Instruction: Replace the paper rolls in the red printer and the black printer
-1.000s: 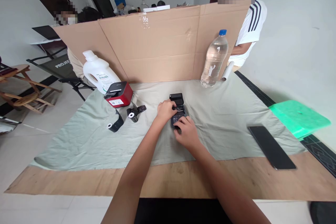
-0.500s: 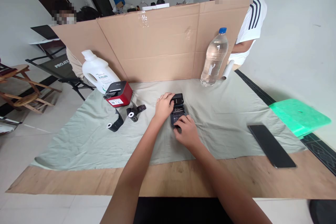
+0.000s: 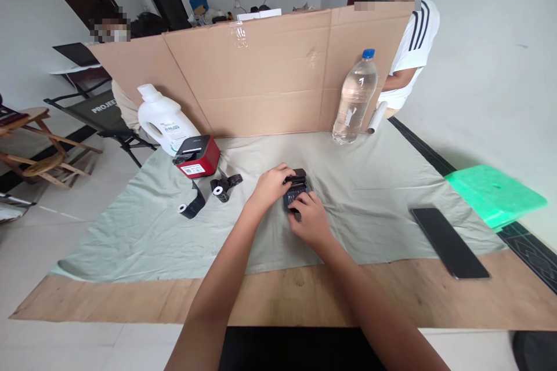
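Note:
A small black portable printer (image 3: 288, 200) lies on the cloth in front of me, its hinged cover (image 3: 299, 173) partly raised at the far end. With bent fingers, my left hand (image 3: 268, 186) grips that cover from its left side. My right hand (image 3: 312, 219) holds the near right end of the printer, thumb low and fingers curled over the front. Dark shiny film shows inside the printer between the two hands. My fingers hide part of its body, so I cannot tell whether the right fingertips also pinch the film.
Two unrolled black rolls, one nearer (image 3: 191, 204) and one farther (image 3: 221, 190), lie left. Behind them stand a red-and-black box-shaped device (image 3: 201, 157) and a white jug (image 3: 163, 119). A water bottle (image 3: 354, 101) leans on the cardboard (image 3: 265, 78). A black phone (image 3: 450, 242) lies right.
My left hand has swung the printer's cover down toward me, from nearly flat back to partly closed. The right hand stays at the printer's near end.

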A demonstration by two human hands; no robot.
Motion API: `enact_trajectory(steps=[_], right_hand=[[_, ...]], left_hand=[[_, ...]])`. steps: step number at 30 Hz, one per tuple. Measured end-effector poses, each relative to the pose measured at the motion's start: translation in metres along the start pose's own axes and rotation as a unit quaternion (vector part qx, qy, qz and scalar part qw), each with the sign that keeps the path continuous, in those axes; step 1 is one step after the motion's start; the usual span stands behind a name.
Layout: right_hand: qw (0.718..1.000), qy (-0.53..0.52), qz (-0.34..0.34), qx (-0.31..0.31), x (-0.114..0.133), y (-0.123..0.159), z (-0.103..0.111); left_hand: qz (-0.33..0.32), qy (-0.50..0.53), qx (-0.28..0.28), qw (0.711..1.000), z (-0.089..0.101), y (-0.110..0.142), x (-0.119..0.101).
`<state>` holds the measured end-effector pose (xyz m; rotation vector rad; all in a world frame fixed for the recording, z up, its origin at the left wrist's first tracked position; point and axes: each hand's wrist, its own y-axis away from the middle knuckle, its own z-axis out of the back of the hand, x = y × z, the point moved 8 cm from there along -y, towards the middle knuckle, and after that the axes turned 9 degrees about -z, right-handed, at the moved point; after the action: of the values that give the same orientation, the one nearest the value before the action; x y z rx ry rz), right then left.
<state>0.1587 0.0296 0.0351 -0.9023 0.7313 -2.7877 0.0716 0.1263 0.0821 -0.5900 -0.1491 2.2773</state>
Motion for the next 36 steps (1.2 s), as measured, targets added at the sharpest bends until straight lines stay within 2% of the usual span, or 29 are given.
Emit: enact_trajectory(steps=[5, 14, 17, 21, 23, 26, 30, 36], right_hand=[[1.0, -0.01, 0.002, -0.009, 0.0, 0.0, 0.0], [1.0, -0.009, -0.004, -0.01, -0.002, 0.001, -0.001], [1.0, -0.006, -0.007, -0.006, -0.002, 0.0, 0.0], [1.0, -0.005, -0.009, -0.005, -0.002, 0.0, 0.0], [1.0, -0.007, -0.008, -0.009, -0.002, 0.0, 0.001], [1.0, -0.009, -0.006, -0.013, -0.002, 0.0, 0.001], [1.0, -0.009, -0.006, -0.011, -0.002, 0.001, 0.0], [1.0, -0.007, -0.003, -0.012, -0.001, 0.0, 0.001]], left_hand=[[-0.008, 0.011, 0.047, 0.999, -0.007, 0.004, -0.004], [0.005, 0.031, 0.054, 0.998, -0.007, 0.005, -0.001], [0.014, 0.058, 0.043, 0.997, -0.012, 0.005, 0.008], [0.034, 0.129, -0.001, 0.991, -0.023, 0.003, 0.032], [0.062, 0.174, -0.013, 0.983, -0.031, 0.003, 0.046], [0.12, 0.247, 0.005, 0.961, -0.044, 0.006, 0.059], [0.155, 0.304, 0.012, 0.94, -0.049, 0.01, 0.06], [0.164, 0.319, 0.009, 0.934, -0.047, 0.011, 0.058]])
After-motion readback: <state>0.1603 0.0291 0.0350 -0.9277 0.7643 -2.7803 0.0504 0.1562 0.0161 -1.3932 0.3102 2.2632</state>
